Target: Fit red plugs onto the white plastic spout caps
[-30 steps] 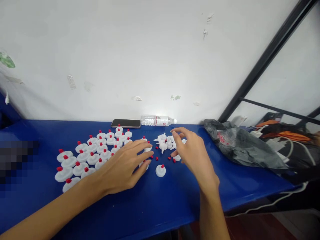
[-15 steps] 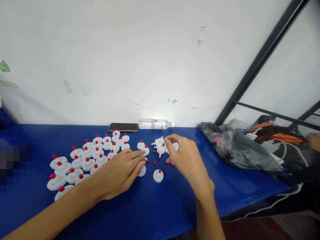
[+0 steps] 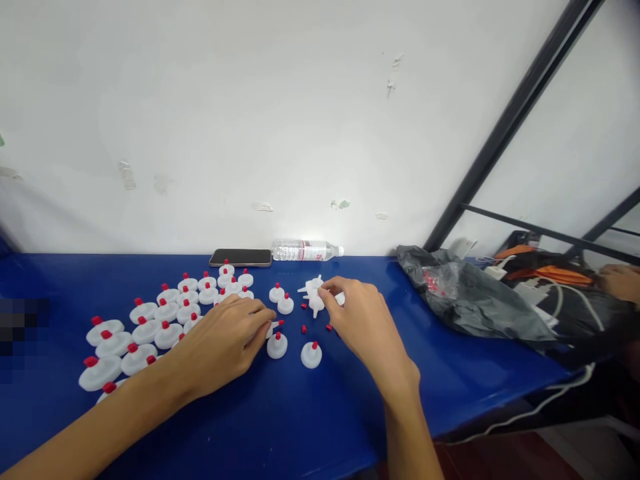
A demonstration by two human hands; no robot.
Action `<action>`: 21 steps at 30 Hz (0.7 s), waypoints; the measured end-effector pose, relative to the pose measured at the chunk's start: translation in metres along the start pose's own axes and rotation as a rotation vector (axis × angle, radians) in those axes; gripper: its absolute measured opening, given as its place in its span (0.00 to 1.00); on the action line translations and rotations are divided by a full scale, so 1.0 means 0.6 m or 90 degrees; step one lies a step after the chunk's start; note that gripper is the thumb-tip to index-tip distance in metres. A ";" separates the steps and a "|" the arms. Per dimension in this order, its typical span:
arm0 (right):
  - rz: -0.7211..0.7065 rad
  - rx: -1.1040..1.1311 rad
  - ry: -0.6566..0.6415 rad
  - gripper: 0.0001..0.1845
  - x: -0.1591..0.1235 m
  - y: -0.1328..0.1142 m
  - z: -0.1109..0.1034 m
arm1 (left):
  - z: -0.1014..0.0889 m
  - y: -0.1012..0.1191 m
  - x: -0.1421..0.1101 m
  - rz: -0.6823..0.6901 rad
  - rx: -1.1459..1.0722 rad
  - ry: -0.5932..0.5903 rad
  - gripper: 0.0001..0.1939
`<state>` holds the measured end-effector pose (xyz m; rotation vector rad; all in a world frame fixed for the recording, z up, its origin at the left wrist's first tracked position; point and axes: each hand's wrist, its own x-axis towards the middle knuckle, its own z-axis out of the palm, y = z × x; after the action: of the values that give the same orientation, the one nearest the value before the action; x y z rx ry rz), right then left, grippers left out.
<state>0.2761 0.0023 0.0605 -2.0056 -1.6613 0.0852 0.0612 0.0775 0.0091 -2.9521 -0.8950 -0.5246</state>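
Observation:
On the blue table [image 3: 310, 413], my left hand [image 3: 225, 340] lies with its fingers curled together over a white cap with a red tip [image 3: 274, 326], beside many like caps [image 3: 150, 323] standing in rows on the left. My right hand [image 3: 357, 323] reaches over a small heap of white pieces without red tips [image 3: 313, 297]; its thumb and forefinger pinch one of them. Two finished caps stand between my hands, one [image 3: 277, 345] by the left fingertips and one [image 3: 311, 355] further right. Loose red tips [image 3: 303, 329] lie scattered around the heap.
A dark phone [image 3: 241, 257] and a clear water bottle [image 3: 306, 251] on its side lie against the white wall. A grey plastic bag [image 3: 470, 300] covers the table's right end, with cables and orange items behind it. Another person's hand [image 3: 620, 280] shows far right.
My left hand has drawn back toward me with fingers curling onto a cap. My right hand has closed in on the white heap. The camera has shifted, so everything sits lower and further left.

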 end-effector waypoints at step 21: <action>0.039 -0.031 -0.027 0.12 0.003 0.006 -0.006 | 0.007 -0.006 -0.002 0.045 0.047 0.092 0.15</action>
<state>0.2810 0.0023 0.0627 -2.1040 -1.6427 0.1106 0.0598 0.0804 0.0044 -2.8250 -0.7762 -0.6747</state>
